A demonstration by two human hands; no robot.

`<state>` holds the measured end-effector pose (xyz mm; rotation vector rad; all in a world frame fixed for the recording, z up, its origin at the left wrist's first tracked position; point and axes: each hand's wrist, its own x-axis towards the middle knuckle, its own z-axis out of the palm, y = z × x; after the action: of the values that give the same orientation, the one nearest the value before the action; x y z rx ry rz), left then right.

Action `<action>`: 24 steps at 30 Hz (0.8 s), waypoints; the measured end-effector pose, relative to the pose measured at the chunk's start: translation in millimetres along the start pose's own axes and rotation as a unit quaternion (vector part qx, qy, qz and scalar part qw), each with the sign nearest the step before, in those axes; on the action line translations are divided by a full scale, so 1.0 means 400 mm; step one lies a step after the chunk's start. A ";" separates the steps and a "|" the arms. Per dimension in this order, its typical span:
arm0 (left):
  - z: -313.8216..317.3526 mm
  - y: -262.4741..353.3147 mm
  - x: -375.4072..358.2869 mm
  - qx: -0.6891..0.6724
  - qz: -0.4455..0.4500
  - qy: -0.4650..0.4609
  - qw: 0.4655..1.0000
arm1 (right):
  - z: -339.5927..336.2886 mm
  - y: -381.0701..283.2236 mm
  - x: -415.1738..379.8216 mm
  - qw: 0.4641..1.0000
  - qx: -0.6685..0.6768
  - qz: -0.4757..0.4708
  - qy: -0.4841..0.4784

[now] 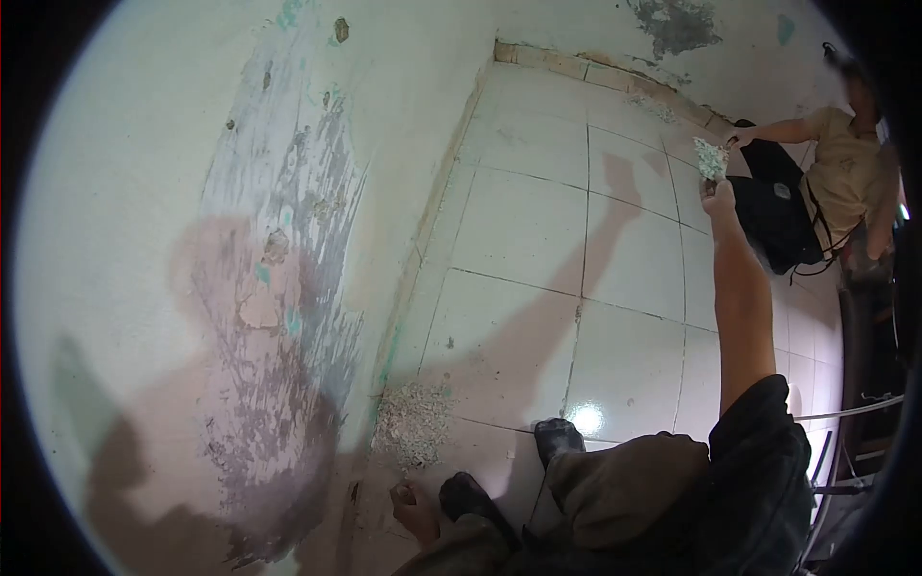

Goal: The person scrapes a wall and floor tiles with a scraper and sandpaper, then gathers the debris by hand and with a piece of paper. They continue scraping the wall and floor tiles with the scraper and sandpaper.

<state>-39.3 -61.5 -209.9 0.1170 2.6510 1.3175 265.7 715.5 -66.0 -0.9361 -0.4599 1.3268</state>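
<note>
My right arm reaches far out to the right. My right hand (718, 196) is closed around the short brown handle of a scraper (712, 159), whose flat blade looks covered with whitish-green flakes. Right beside the blade is another person's hand (741, 137), closed on something small and brown that is mostly hidden. My left hand (415, 511) is low by my shoe, its fingers curled; what they hold, if anything, is hard to make out. Just above it, a heap of plaster and paint chips (415, 424) lies on the floor against the wall.
On the left, the wall (394, 86) has a long scraped grey patch (288, 317). The other person (850, 178) crouches at the right. White floor tiles (519, 226) stretch between us, with more flakes (653, 106) by the far skirting. A pale cable (845, 411) runs at the right edge.
</note>
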 end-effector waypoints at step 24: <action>0.008 0.020 -0.002 -0.012 -0.029 -0.002 0.999 | -0.156 -0.100 0.035 0.910 -0.352 -0.201 0.090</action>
<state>-38.1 -54.3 -205.3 0.0379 2.6137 1.3281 340.9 710.7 -73.2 -1.4475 -0.9640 0.6780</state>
